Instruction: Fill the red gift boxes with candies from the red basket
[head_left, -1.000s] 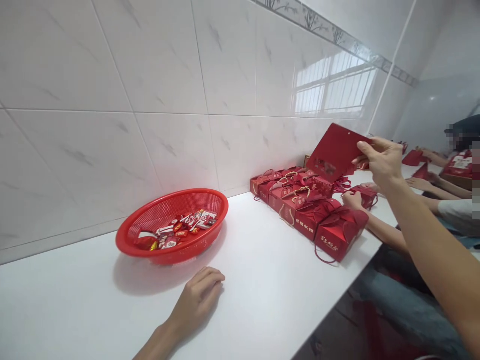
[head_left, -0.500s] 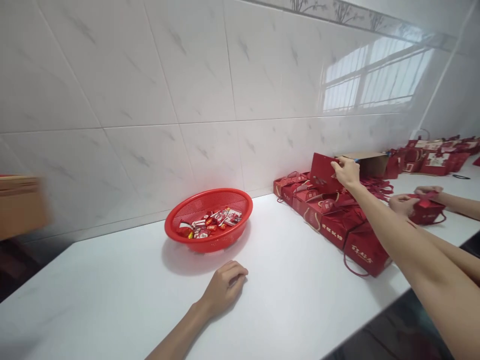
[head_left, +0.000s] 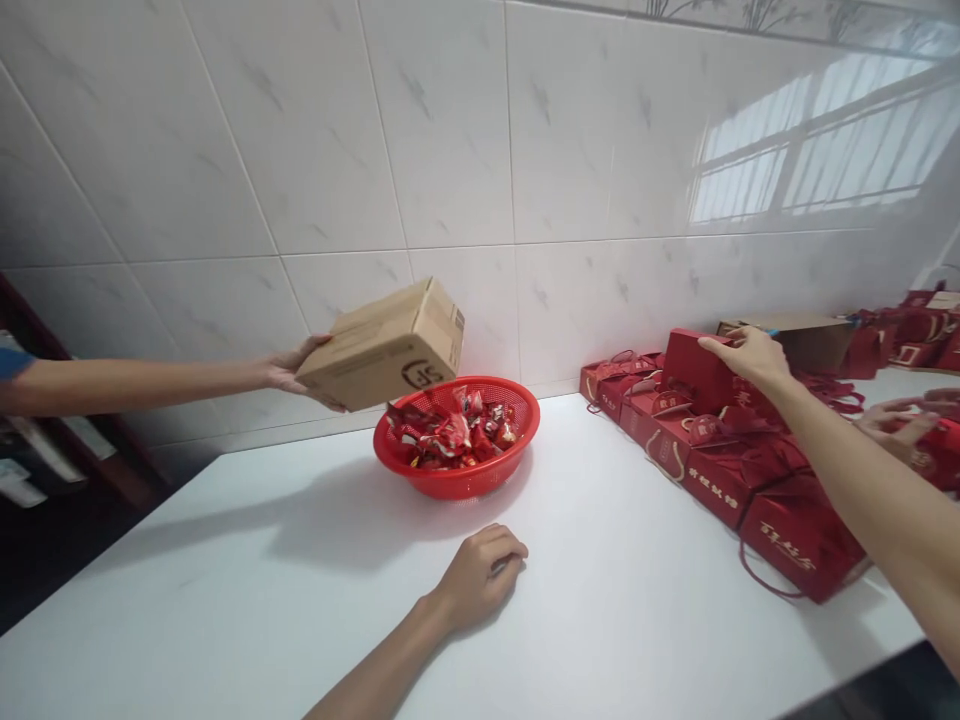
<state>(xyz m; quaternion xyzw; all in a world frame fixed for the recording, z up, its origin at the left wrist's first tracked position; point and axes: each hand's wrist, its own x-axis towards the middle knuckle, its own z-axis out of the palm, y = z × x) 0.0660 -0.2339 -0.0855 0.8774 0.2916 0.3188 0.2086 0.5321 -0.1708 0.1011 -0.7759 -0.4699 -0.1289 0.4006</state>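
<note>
My left hand (head_left: 484, 575) rests on the white table in front of a red plastic basket (head_left: 457, 485), its fingers loosely curled and nothing visible in them. The basket holds wrapped candies (head_left: 457, 435). Over at the right, my right hand (head_left: 754, 358) pinches the top edge of a red gift box (head_left: 690, 368), upright above a row of packed red gift boxes (head_left: 716, 490). From the left, another person's hand (head_left: 296, 368) holds a tilted cardboard box (head_left: 386, 350) over the basket, with candies below its lower end.
Farther right, another person's hands (head_left: 904, 420) are on a red box, partly cut off by the frame. An open carton (head_left: 810, 340) and several red bags (head_left: 919, 330) stand along the tiled wall (head_left: 450, 150). Dark shelving (head_left: 67, 430) is at the left edge.
The cardboard box has come in from the left and tilted over the basket, which now holds more candies. My view has shifted left. My left hand stays on the table.
</note>
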